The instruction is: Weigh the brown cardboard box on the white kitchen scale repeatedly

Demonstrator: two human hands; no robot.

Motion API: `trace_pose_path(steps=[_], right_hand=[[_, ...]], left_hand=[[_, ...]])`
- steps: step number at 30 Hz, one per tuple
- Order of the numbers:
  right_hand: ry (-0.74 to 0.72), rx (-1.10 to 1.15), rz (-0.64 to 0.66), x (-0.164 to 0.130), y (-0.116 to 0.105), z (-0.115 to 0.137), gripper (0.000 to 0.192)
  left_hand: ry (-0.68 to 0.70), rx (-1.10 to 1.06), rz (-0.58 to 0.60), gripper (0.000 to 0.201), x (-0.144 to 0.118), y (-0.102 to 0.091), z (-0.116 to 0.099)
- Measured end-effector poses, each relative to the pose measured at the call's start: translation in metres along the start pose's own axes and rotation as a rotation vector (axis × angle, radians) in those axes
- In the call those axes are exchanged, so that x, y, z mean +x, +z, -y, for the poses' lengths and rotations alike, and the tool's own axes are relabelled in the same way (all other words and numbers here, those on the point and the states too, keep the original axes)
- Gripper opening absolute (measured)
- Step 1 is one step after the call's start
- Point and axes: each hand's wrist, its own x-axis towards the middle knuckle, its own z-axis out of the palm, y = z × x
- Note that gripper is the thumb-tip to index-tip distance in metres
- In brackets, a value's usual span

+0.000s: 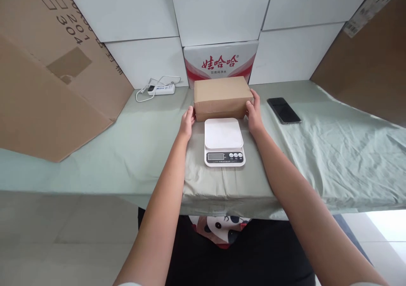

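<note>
A closed brown cardboard box [222, 97] sits behind a white kitchen scale [223, 133] on the cloth-covered table. My left hand [187, 122] grips the box at its lower left corner, with some fingers hidden behind the side. On the other end, my right hand [253, 112] holds the right side, thumb on the front face and fingers around the edge. The scale's plate bears nothing; its dark display and several round buttons face me.
A black phone [283, 110] lies to the right. At the back left rests a white power strip [161, 89] with a coiled cable. Large cardboard panels [41, 91] flank the table, and a printed white-and-red carton [221, 59] stands behind the box among white boxes.
</note>
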Motion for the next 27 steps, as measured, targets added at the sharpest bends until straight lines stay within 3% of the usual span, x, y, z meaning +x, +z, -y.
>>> trace_pose_path(steps=[4,7,9,16,20,24,27], right_hand=[[0.022,-0.008,-0.05,-0.002,-0.005,-0.002,0.108],[0.048,-0.011,-0.169,-0.001,-0.017,-0.006,0.11],[0.071,0.0,-0.204,0.001,-0.024,-0.008,0.116],[0.125,0.063,-0.02,0.005,-0.012,-0.012,0.123],[0.061,0.044,0.004,0.007,-0.001,-0.014,0.123],[-0.038,-0.041,-0.002,0.007,0.003,-0.009,0.13],[-0.141,-0.111,-0.026,0.0,0.001,0.006,0.124]], left_hand=[[-0.069,0.002,-0.114,0.083,-0.004,-0.014,-0.017],[-0.03,-0.052,-0.26,0.087,-0.006,-0.034,-0.028],[0.0,-0.073,-0.289,0.092,-0.007,-0.04,-0.03],[0.015,0.025,-0.074,0.095,-0.007,-0.009,-0.012],[0.054,0.033,0.023,0.099,-0.005,-0.002,-0.003],[0.083,0.018,0.027,0.112,-0.005,-0.001,-0.005],[0.132,0.007,0.004,0.125,-0.01,0.003,-0.011]])
